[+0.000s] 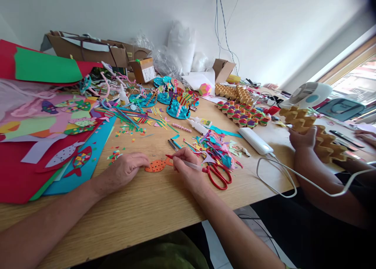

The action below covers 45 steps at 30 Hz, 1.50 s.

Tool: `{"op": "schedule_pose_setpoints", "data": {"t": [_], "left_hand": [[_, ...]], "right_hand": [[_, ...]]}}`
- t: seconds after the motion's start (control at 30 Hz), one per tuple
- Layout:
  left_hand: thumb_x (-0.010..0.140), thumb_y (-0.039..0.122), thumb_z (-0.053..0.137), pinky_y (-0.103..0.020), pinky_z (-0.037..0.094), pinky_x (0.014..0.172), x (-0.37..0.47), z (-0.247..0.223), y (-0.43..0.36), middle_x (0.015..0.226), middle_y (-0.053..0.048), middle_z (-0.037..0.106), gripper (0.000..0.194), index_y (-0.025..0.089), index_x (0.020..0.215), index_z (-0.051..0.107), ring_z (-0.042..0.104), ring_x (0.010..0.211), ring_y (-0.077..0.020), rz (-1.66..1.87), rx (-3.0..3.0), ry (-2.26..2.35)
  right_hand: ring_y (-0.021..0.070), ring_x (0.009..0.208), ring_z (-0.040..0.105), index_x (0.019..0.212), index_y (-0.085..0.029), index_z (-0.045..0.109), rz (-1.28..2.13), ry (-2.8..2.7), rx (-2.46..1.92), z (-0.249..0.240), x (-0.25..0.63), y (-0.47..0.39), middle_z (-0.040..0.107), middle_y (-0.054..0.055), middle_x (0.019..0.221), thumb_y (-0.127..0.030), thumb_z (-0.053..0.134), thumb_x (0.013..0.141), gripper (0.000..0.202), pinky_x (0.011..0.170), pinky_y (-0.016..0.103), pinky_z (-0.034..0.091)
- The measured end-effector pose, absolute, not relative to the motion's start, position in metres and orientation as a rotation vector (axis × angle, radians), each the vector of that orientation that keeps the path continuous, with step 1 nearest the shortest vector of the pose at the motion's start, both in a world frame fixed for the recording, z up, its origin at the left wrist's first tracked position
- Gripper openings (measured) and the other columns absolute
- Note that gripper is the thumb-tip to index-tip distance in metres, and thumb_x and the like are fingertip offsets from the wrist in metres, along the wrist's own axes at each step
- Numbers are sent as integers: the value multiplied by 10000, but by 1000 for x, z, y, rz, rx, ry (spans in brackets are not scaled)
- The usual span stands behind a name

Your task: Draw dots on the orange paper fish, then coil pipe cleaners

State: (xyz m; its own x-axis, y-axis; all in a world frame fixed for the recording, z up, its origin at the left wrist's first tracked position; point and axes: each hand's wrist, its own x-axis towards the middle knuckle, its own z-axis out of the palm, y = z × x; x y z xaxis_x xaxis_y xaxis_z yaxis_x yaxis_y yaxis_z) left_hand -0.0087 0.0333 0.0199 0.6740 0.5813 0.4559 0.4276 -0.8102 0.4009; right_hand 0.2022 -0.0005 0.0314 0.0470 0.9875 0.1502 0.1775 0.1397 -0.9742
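Note:
An orange paper fish (155, 166) with dark dots lies flat on the wooden table (123, 218). My right hand (188, 167) grips a red-tipped pen (191, 165), its point over the fish's tail end. At the fish's left end rests my left hand (126, 169), fingers together and bent, the fingertips touching or very near the paper; whether anything is pinched there cannot be made out. Red-handled scissors (219, 176) lie just right of my right hand, beside a heap of coloured paper scraps (219, 149).
Stacked coloured sheets (17, 175) with paper fish cover the left. Glue bottles (198, 126), blue decorated plates (178, 110) and painted egg cartons (242, 114) stand behind. A white power strip (255, 141) trails a cable at right, where another person's hands (304, 139) hold an egg carton (314, 134).

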Motion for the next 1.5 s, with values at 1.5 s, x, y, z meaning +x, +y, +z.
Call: {"op": "schedule_pose_setpoints", "data": {"t": [1.5], "left_hand": [[857,118,433,-249,490,737,-5,22,30,873,-52,648,182,153,894,608,613,834,-153,897,2603,885]], "right_hand": [[115,527,449,780,-198,498,805,-1477,-1257,25,203,-1,500,-40,607,-244,484,770,49,492,230,326]]}}
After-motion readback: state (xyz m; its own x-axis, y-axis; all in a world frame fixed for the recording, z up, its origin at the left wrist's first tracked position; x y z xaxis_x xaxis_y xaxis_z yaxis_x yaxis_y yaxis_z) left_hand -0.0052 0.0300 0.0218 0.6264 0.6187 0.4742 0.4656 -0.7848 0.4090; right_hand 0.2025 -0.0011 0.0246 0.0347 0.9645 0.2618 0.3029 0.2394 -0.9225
